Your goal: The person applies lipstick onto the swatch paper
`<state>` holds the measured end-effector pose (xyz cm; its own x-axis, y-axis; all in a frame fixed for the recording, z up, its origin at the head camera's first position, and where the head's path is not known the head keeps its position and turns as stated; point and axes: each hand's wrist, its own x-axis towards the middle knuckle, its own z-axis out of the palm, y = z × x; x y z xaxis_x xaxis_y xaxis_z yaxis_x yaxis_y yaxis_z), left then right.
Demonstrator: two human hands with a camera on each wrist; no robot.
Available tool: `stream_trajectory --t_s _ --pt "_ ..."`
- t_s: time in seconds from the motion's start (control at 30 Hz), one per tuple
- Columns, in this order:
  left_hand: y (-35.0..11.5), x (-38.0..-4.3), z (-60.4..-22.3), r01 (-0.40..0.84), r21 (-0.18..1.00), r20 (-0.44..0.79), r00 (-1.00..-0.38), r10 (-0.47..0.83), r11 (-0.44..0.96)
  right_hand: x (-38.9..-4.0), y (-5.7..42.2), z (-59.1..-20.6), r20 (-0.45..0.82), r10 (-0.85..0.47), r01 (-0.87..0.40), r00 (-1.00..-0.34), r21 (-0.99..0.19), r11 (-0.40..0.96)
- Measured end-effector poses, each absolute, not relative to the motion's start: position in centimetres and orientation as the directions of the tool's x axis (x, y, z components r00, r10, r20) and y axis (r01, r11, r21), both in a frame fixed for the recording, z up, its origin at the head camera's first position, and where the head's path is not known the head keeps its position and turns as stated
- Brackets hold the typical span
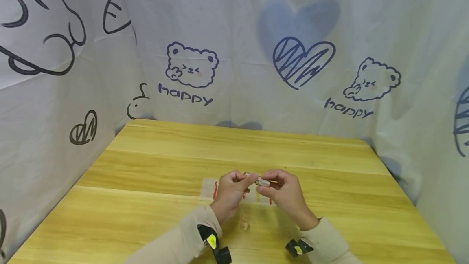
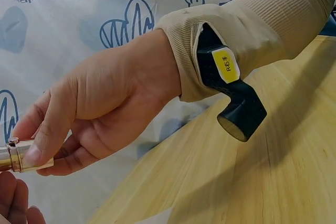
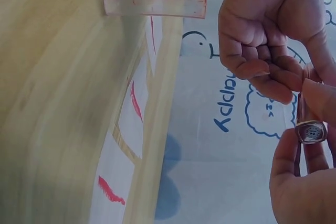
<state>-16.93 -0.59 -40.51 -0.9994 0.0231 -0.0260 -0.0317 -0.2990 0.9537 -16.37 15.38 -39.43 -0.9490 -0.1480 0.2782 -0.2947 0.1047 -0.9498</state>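
Note:
A slim lipstick tube (image 1: pixel 262 181) with a clear section and a gold band is held between both hands above the table. My left hand (image 1: pixel 231 194) pinches its left end between thumb and fingers. On the other end, the thumb and fingers of my right hand (image 1: pixel 287 190) grip the clear part. The left wrist view shows the gold band of the tube (image 2: pixel 17 156) beside the right thumb. Facing the right wrist camera is the tube's round end, bearing a small label (image 3: pixel 312 132).
Below the hands, white paper (image 1: pixel 207 188) with several red streaks lies on the wooden table (image 1: pixel 154 170). Nearer the body is a clear pinkish case (image 1: pixel 245 221), with faint print in the right wrist view. White curtains (image 1: pixel 242 19) with drawings enclose the table's back and sides.

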Motion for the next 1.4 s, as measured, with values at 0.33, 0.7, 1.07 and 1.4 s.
stream_trajectory --t_s 0.33,0.7,1.07,1.4 --pt "-0.6 -16.8 -40.2 -0.054 0.961 -0.051 -0.999 0.017 -0.272 -16.4 15.3 -39.5 0.327 -0.129 -0.347 -0.936 -0.919 0.185" --pt "-1.4 -17.0 -40.0 -0.087 0.971 -0.042 -0.979 0.2 -0.222 -16.2 16.1 -38.5 0.21 -0.144 -0.243 -0.967 -0.932 0.269" --pt "-3.0 -17.1 -39.9 -0.022 0.997 0.009 -0.932 0.363 -0.081 -16.3 18.0 -38.6 0.218 -0.161 -0.258 -0.963 -0.917 0.305" --pt "-4.9 -17.3 -41.5 0.019 0.997 -0.017 -0.885 0.465 0.072 -16.1 19.6 -39.4 0.221 -0.146 -0.259 -0.964 -0.902 0.344"
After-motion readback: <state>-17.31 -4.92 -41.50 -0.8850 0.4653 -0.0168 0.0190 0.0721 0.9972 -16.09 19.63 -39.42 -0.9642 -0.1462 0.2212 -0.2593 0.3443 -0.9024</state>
